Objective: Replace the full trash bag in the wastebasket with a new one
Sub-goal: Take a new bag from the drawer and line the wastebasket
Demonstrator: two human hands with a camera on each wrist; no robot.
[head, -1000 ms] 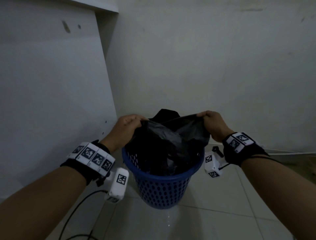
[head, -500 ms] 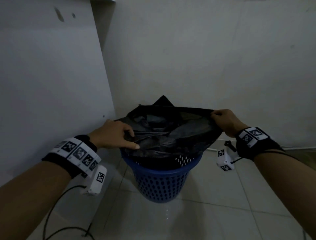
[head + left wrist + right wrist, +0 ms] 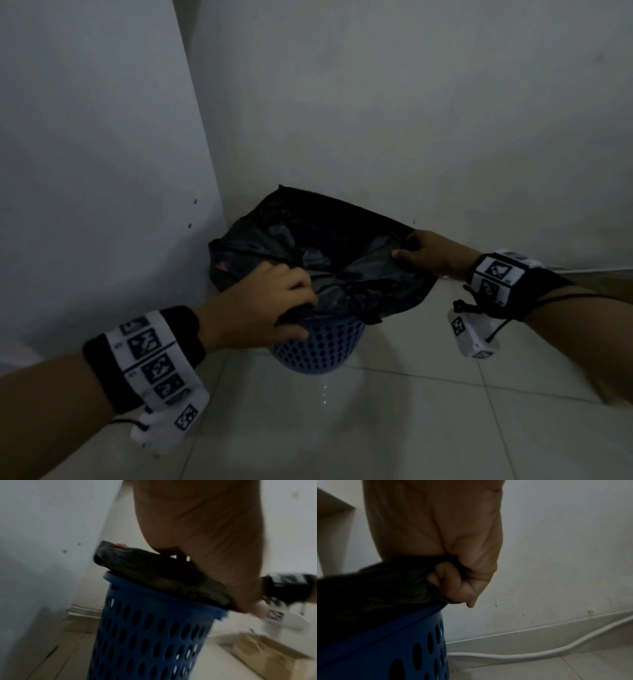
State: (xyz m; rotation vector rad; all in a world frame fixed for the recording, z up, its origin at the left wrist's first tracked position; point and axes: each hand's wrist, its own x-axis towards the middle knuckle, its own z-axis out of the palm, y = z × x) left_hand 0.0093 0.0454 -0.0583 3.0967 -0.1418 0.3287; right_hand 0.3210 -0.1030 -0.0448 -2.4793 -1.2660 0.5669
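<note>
Black trash bag is stretched between both pinching grips: left hand hooks its edge over the blue wastebasket rim, right hand pulls opposite, apparently to seat it.

You see a thin black plastic bag, crinkled, with a dull sheen on its folds. The basket under it is blue moulded plastic, smooth and pierced with oval holes. The floor is pale glazed tile, glossy enough to throw back light. The wall looks matt, painted and lightly scuffed. Your wristbands are black cloth carrying smooth white printed tags.
</note>
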